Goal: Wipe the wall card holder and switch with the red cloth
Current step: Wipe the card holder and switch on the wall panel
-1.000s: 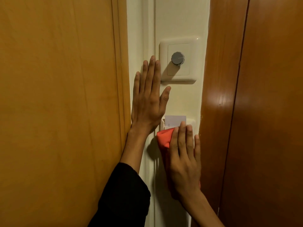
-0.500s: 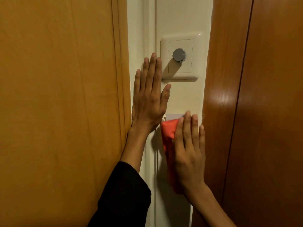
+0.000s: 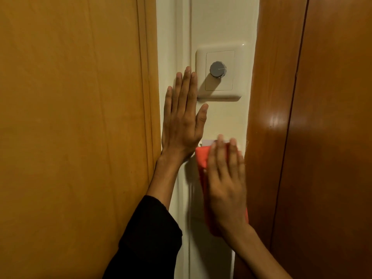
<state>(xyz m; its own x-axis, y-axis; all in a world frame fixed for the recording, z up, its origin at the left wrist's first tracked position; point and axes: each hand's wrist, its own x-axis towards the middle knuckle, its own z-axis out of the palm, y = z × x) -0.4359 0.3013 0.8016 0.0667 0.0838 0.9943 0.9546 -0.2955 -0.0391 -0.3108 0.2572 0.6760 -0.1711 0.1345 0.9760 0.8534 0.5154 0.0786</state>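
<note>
Now the right hand (image 3: 226, 190) lies flat over the red cloth (image 3: 202, 160), fingers straight and close together, pressing the cloth against the narrow cream wall strip (image 3: 221, 23) between the two wooden panels. Its grip is not closed around the cloth; the open palm pins it to the wall. The cloth hangs down under the palm, its folded upper corner showing at the left of the fingers and a sliver of red showing near the wrist. The hand is blurred.

The card holder is almost wholly covered by cloth and hand. Only the top edge of a white card (image 3: 209, 142) peeks out just above the cloth, touching the fingertips, so how much of the holder is under the cloth I cannot tell.

The left hand (image 3: 181, 125) is spread flat on the same strip, holding nothing, its fingers pointing up and its thumb angled to the right. A black sleeve (image 3: 149, 238) covers its forearm. The fingertips reach just beside the left edge of the switch plate (image 3: 220, 73), which sits higher on the strip, well clear of the cloth. A grey round knob (image 3: 218, 69) stands out from the plate's middle.

The light wooden panel (image 3: 70, 137) borders the strip on the left, the darker glossy panel (image 3: 312, 137) on the right.
</note>
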